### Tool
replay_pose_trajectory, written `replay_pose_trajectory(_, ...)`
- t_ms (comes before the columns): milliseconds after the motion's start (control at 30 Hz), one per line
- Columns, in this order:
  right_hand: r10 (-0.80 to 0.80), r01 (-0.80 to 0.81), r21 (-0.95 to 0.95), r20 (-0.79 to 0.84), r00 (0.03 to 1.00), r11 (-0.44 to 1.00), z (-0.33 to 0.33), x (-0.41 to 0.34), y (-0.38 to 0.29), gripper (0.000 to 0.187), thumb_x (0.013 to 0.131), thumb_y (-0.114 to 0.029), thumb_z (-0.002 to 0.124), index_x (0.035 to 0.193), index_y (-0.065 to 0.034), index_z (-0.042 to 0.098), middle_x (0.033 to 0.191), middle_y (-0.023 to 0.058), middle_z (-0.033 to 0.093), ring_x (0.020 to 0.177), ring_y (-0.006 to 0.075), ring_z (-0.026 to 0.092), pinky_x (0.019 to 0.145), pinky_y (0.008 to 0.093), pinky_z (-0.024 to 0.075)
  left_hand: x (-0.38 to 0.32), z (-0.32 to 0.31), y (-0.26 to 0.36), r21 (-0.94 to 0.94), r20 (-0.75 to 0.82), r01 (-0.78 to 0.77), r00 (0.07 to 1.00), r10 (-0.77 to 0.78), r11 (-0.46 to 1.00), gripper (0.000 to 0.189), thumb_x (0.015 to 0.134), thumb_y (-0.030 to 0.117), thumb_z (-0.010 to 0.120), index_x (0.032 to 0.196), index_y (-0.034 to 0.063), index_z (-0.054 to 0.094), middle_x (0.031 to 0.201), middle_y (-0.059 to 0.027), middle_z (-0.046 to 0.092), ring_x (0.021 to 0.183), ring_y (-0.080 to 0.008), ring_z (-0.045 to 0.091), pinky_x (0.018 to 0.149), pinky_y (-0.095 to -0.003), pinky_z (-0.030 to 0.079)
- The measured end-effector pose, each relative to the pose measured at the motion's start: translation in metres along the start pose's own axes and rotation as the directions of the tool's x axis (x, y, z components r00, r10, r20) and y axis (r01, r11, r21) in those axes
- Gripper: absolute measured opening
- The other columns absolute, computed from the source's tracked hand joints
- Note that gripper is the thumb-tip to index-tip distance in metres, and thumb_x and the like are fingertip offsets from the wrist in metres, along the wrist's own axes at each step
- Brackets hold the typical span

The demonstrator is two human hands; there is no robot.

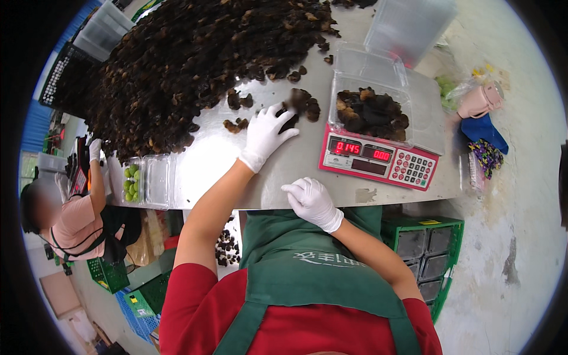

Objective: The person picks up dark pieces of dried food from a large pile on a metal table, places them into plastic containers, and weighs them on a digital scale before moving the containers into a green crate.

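On a metal table my gloved left hand reaches forward, fingers spread, over a few loose pieces of dark wood ear fungus. Its fingertips are at the pieces; whether it grips one I cannot tell. Near the front edge my gloved right hand is curled; no object shows in it. To the right, a red and white digital scale bears an open clear plastic box with wood ear fungus inside. Its lit display reads 0.145. A large heap of the fungus covers the table's far left.
Stacked clear boxes stand behind the scale, a pink tumbler right of it. A clear box with green fruit lies left. A co-worker stands at far left. Green crates stand below the table.
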State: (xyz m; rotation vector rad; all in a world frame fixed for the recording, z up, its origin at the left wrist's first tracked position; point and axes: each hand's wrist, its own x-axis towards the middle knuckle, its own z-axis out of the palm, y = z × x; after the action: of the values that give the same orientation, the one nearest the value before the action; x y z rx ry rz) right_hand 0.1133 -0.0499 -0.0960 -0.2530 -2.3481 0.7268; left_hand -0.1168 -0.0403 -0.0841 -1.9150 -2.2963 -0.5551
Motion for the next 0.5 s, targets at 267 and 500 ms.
replay_pose_trajectory(267, 0.002, -0.002, 0.031, 0.008, 1.0, 1.0, -0.002, -0.002, -0.001, 0.015, 0.082, -0.009, 0.067, 0.097, -0.0075, 0.066, 0.085, 0.0081, 0.061, 0.079, 0.0269, 0.062, 0.073, 0.04, 0.0511, -0.03, -0.025, 0.001, -0.281, -0.2, 0.087, 0.969, -0.147, 0.956, 0.011, 0.091, 0.015, 0.071, 0.097, 0.0058, 0.072, 0.092, -0.0114, 0.065, 0.081, -0.029, 0.066, 0.07, -0.0375, 0.052)
replay_pose_trajectory(500, -0.02, 0.021, 0.034, -0.033, 0.999, 0.999, 0.002, -0.004, 0.002, 0.012, 0.085, -0.011, 0.065, 0.096, -0.0065, 0.066, 0.084, 0.01, 0.062, 0.079, 0.0271, 0.063, 0.073, 0.0396, 0.052, 0.03, -0.059, 0.042, -0.462, -0.457, -0.073, 0.874, -0.167, 0.884, 0.004, 0.088, -0.001, 0.073, 0.09, 0.0, 0.07, 0.089, -0.0083, 0.066, 0.081, -0.0199, 0.064, 0.074, -0.03, 0.051)
